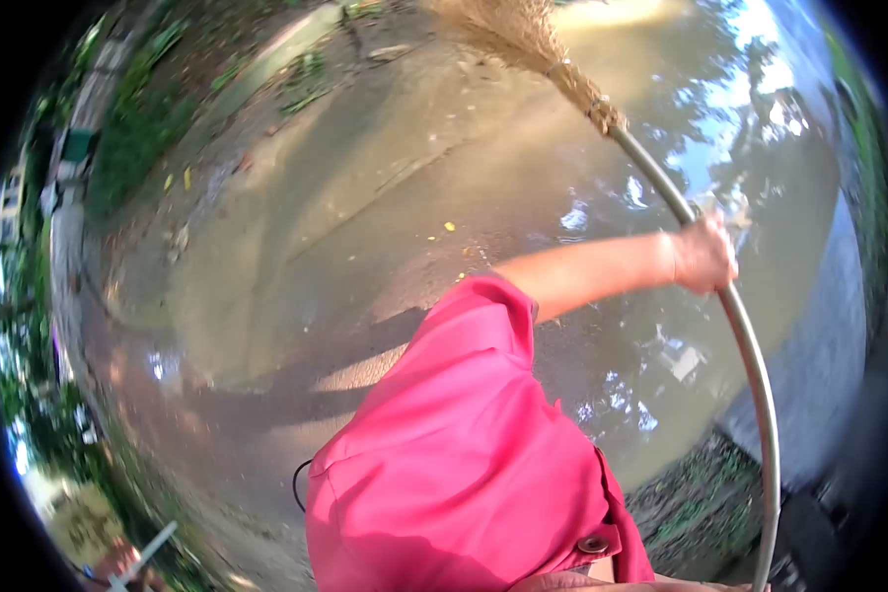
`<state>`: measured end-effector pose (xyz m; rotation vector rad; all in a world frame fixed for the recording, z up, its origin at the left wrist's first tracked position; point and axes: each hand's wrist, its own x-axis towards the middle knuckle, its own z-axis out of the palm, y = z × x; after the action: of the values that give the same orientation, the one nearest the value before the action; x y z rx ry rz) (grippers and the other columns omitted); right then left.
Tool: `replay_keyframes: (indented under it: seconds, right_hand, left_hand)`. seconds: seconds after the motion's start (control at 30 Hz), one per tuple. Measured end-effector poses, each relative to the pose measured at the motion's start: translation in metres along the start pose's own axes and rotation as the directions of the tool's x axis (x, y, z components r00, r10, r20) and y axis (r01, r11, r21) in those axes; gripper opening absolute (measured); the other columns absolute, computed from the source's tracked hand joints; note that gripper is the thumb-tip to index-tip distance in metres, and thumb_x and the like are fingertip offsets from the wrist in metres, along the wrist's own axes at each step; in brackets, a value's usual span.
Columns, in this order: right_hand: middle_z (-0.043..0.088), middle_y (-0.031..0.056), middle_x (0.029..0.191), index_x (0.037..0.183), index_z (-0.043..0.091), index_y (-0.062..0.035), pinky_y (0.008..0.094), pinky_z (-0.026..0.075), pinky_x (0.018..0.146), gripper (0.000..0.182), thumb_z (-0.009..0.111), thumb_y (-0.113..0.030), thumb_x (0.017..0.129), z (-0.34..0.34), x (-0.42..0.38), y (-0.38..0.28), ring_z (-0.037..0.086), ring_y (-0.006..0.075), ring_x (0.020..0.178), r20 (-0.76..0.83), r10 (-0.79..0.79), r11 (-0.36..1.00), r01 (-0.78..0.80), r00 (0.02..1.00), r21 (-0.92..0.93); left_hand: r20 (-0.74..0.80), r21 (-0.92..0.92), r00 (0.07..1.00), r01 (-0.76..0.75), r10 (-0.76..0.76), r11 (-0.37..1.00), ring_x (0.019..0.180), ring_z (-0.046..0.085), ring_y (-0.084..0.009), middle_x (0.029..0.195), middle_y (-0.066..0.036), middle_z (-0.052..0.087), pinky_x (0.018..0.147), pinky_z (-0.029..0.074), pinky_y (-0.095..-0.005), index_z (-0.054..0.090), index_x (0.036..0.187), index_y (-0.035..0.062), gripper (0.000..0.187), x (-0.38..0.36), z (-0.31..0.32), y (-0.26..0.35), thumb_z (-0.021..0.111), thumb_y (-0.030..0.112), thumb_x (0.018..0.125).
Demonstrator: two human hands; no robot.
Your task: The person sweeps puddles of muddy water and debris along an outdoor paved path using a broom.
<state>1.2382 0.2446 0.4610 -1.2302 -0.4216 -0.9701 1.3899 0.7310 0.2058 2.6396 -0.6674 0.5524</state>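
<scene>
My left hand [705,255] is closed around the long pale handle of a broom [752,365], with the arm stretched across from a pink sleeve [444,414]. The handle curves in the wide lens, running from the bottom right edge up to the top centre. Its straw bristle head [508,35] is bound near the handle and lies over muddy, wet ground at the top of the view. My right hand does not show; the lower end of the handle leaves the view at the bottom right.
Brown shallow water [701,326] covers ground on the right, reflecting trees and sky. A grey paved strip [824,365] borders it. Grass and leaf litter [148,148] lie at the upper left, and small yellow leaves dot the wet ground. Dark plants [696,503] grow at the lower right.
</scene>
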Motion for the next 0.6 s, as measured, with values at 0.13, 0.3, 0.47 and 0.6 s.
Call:
replay_keyframes:
  seconds: [0.13,0.3,0.47,0.6]
  right_hand:
    - [0.037,-0.0017,0.056,0.067,0.044,-0.0088,0.0235,0.036,0.056,0.018,0.055,-0.009,0.081,0.081,-0.051,0.018,0.042,0.0104,0.057,-0.036,0.06,0.989,-0.055,0.998,0.137]
    - [0.025,-0.0026,0.053,0.054,0.026,-0.0133,0.0242,0.028,0.053,0.036,0.05,-0.003,0.078,0.217,-0.127,0.108,0.031,0.0112,0.052,-0.135,0.113,0.982,-0.09,0.984,0.166]
    - [0.03,-0.0025,0.056,0.057,0.035,-0.0096,0.0208,0.029,0.051,0.03,0.048,0.003,0.081,0.227,-0.087,0.179,0.033,0.0093,0.051,0.171,0.088,0.93,-0.02,0.981,-0.367]
    - [0.044,0.0012,0.062,0.069,0.051,0.0007,0.0234,0.037,0.058,0.015,0.048,0.006,0.083,0.225,-0.006,0.174,0.043,0.0106,0.058,0.787,-0.009,0.085,0.785,0.617,-0.614]
  left_hand:
    - [0.071,0.046,0.988,0.132,-0.136,0.99,0.072,0.062,-0.0175,0.068,0.001,0.061,0.074,0.037,-0.0402,0.06,0.067,0.0182,0.006,0.054,0.03,-0.074,0.058,0.024,0.067]
    - [0.247,-0.056,0.892,0.403,-0.378,0.914,0.097,0.057,-0.0199,0.095,-0.003,0.061,0.087,0.037,-0.0448,0.061,0.083,0.0163,0.015,0.049,0.126,-0.173,0.064,0.027,0.073]
    - [0.184,-0.163,0.855,0.513,-0.485,0.843,0.092,0.057,-0.0234,0.089,-0.005,0.06,0.082,0.041,-0.0412,0.059,0.082,0.0145,0.024,-0.055,0.183,-0.178,0.07,0.03,0.068]
    - [0.009,-0.273,0.872,0.472,-0.489,0.838,0.077,0.057,-0.0236,0.075,-0.006,0.058,0.072,0.044,-0.0371,0.054,0.076,0.0117,0.026,-0.092,0.135,-0.118,0.072,0.027,0.065]
